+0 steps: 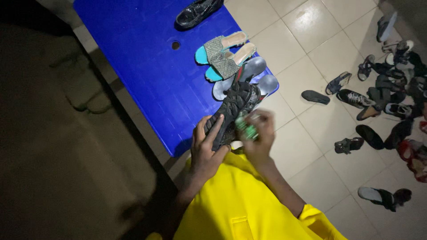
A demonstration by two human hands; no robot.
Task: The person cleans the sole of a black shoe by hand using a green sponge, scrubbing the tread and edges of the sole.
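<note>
**Black shoe held over the table's near edge, small green object at its side**

The left hand (208,149) wraps the heel end of a black, worn lace-up shoe with a ridged dark sole (233,111), fingers curled around it and the index finger laid flat along the sole. The shoe sits tilted, sole up, its toe pointing toward the far end of the blue plastic table (142,66), just above the table's near corner. The right hand (260,133) is closed on a small green object (246,126), pressed against the shoe's side; what exactly it is cannot be told.

The shoe looks light, with a soft, flexing upper and a stiffer sole, so the heel and sole edge seem the firm places to hold; the upper would likely give under pressure.

Just beyond the shoe lie grey insoles (255,75), a pair of teal slide sandals with glittery grey straps (224,55), and a glossy black shoe (195,12). Many more shoes (391,93) are scattered on the pale tiled floor (311,26)
</note>
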